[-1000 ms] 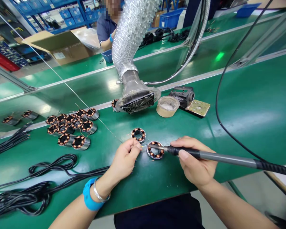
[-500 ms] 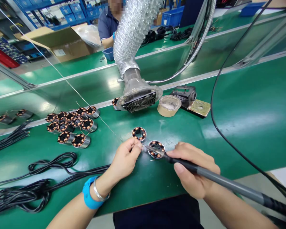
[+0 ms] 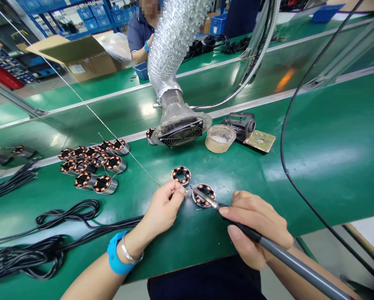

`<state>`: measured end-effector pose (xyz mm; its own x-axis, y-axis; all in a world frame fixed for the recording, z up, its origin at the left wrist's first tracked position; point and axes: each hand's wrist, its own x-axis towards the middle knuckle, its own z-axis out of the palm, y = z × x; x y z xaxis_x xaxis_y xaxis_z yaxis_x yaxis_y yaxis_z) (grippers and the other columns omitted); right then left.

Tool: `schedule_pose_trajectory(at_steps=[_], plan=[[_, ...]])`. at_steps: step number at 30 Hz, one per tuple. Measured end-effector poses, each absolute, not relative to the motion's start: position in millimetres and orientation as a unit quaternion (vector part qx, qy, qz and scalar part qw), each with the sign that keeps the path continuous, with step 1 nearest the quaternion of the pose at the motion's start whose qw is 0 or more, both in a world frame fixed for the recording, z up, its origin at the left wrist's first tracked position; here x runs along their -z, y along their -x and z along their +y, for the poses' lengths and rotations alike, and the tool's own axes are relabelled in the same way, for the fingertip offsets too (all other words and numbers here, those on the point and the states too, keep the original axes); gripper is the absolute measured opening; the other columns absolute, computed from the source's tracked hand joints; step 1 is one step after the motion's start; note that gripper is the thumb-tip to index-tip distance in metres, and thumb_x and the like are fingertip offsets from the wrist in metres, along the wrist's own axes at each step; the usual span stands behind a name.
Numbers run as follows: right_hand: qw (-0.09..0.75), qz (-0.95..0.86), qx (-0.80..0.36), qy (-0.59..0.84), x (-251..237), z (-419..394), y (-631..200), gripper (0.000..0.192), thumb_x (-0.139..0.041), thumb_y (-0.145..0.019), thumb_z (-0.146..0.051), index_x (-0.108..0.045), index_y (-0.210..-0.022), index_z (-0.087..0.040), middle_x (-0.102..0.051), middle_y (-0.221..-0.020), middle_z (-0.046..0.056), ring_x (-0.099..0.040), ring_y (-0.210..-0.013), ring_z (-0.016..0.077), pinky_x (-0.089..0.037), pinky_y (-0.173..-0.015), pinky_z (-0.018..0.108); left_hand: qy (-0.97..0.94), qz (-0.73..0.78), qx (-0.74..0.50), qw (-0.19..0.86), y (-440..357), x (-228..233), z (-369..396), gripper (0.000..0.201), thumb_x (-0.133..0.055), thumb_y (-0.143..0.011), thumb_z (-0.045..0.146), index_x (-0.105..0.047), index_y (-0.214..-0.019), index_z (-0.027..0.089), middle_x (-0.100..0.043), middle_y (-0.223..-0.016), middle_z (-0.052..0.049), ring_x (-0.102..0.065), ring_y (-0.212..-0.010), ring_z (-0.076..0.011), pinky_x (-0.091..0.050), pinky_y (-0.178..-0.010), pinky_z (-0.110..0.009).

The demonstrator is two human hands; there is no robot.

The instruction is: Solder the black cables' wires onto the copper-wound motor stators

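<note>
Stator work at the near edge of the green bench mat (image 3: 315, 137); small round motor stator with copper windings around a steel core (image 3: 203, 195) lies flat on the mat just ahead of both hands, a second like stator (image 3: 181, 175) just behind it; right hand (image 3: 258, 227) is closed around the long grey soldering iron (image 3: 268, 246), held pen-fashion, its metal tip resting at the stator's near-left rim; left hand (image 3: 162, 209) is pinched shut, thumb against forefinger, beside that same rim, seemingly on a fine lead or solder wire, though what sits in the pinch is too small to tell; judgement on handling: stator looks compact and dense for its size, rigid in the core, but the thin enamelled windings and stray lead ends look fragile and easily nicked; best held by the bare outer steel ring, not by the coils; likely hot near the joint; smooth mat may let it slide under the tip; appearance: orange-copper coils spaced round a dark open centre, bright metal band outside; further left a cluster of similar copper-wound stators (image 3: 93, 164); black cable bundles (image 3: 33, 254) near left; clear fume-extractor hood on a silver ribbed duct (image 3: 179, 125) behind; a person in a dark shirt (image 3: 140, 35) at the far bench.
</note>
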<state>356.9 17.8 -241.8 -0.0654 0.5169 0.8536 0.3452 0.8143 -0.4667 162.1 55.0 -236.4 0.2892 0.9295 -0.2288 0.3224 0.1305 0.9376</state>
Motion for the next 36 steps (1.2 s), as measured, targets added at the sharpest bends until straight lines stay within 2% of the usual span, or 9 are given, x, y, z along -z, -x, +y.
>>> schedule_pose_trajectory(at_steps=[6, 16, 21, 24, 30, 36], plan=[[0.618, -0.711, -0.102, 0.319, 243.1, 17.4, -359.5, 0.035, -0.053, -0.072, -0.011, -0.067, -0.103, -0.018, -0.058, -0.066, 0.002, -0.055, -0.052, 0.0151, -0.046, -0.048, 0.032, -0.594, 0.528, -0.279, 0.539, -162.2, 235.2, 54.8, 0.025, -0.047, -0.088, 0.036, -0.046, -0.071, 0.018, -0.037, -0.062, 0.006, -0.033, -0.059, -0.0108, -0.028, -0.056, -0.023], [0.631, -0.701, -0.111, 0.312, 246.4, 19.5, -360.5, 0.035, -0.055, -0.073, -0.012, -0.068, -0.105, -0.018, -0.059, -0.068, 0.003, -0.054, -0.052, 0.0154, -0.045, -0.046, 0.031, -0.583, 0.525, -0.278, 0.555, -161.9, 237.4, 55.0, 0.026, -0.047, -0.090, 0.036, -0.047, -0.072, 0.018, -0.034, -0.060, 0.007, -0.029, -0.056, -0.0101, -0.026, -0.054, -0.023], [0.641, -0.692, -0.097, 0.319, 257.2, 23.3, -359.6, 0.042, -0.057, -0.081, -0.018, -0.063, -0.123, -0.021, -0.064, -0.074, 0.005, -0.059, -0.058, 0.0177, -0.050, -0.047, 0.032, -0.576, 0.510, -0.272, 0.579, -157.7, 241.0, 51.8, 0.027, -0.045, -0.094, 0.040, -0.049, -0.078, 0.018, -0.031, -0.060, 0.007, -0.024, -0.053, -0.0096, -0.023, -0.052, -0.022], [0.633, -0.695, -0.102, 0.327, 260.4, 26.5, -354.0, 0.049, -0.056, -0.084, -0.010, -0.057, -0.131, -0.021, -0.070, -0.077, 0.004, -0.063, -0.058, 0.0163, -0.053, -0.050, 0.030, -0.587, 0.508, -0.265, 0.572, -155.6, 238.7, 48.8, 0.030, -0.043, -0.096, 0.044, -0.050, -0.081, 0.019, -0.034, -0.062, 0.006, -0.027, -0.056, -0.0102, -0.025, -0.053, -0.023], [0.575, -0.738, -0.097, 0.338, 254.0, 31.6, -344.5, 0.040, -0.060, -0.081, -0.002, -0.063, -0.115, -0.023, -0.074, -0.083, 0.004, -0.068, -0.063, 0.0163, -0.056, -0.056, 0.028, -0.617, 0.494, -0.253, 0.558, -153.7, 233.2, 45.2, 0.036, -0.039, -0.098, 0.050, -0.050, -0.084, 0.018, -0.040, -0.063, 0.005, -0.032, -0.059, -0.0115, -0.027, -0.055, -0.025], [0.585, -0.723, -0.097, 0.354, 256.5, 31.1, -345.3, 0.041, -0.057, -0.082, 0.000, -0.060, -0.117, -0.023, -0.073, -0.084, 0.002, -0.067, -0.064, 0.0146, -0.058, -0.059, 0.027, -0.614, 0.472, -0.269, 0.572, -151.9, 238.9, 48.6, 0.038, -0.038, -0.098, 0.049, -0.051, -0.083, 0.017, -0.037, -0.062, 0.006, -0.031, -0.058, -0.0112, -0.028, -0.056, -0.024]])
